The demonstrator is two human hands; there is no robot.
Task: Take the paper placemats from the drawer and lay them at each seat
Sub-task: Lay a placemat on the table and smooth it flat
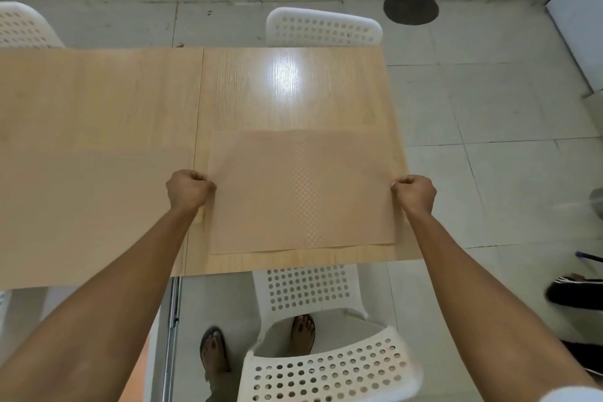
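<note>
A pale tiled floor (pixel 489 101) runs under a light wood table (pixel 98 108), whose left part is cut off by the picture's edge; a seam divides its top into two panels. A brown paper placemat (pixel 303 192) lies flat on the right panel, near the table's near edge, its faint checked texture hard to make out. A second edge peeks out along its near side, but whether that is another sheet beneath cannot be told. The left hand (pixel 189 189) is curled into a fist pinching the placemat's left edge; the right hand (pixel 416 192) is likewise closed, pinching the right edge.

Three white perforated chairs show: the near chair (pixel 329 365), tucked under the table, its seat partly hidden; the far chair (pixel 323 28), only its back visible; and a corner chair (pixel 23 26) at far left, cropped. Two sandalled feet (pixel 215 349) stand below. A dark round patch (pixel 410 9) marks the far floor. Dark objects at the right edge are too cropped to identify.
</note>
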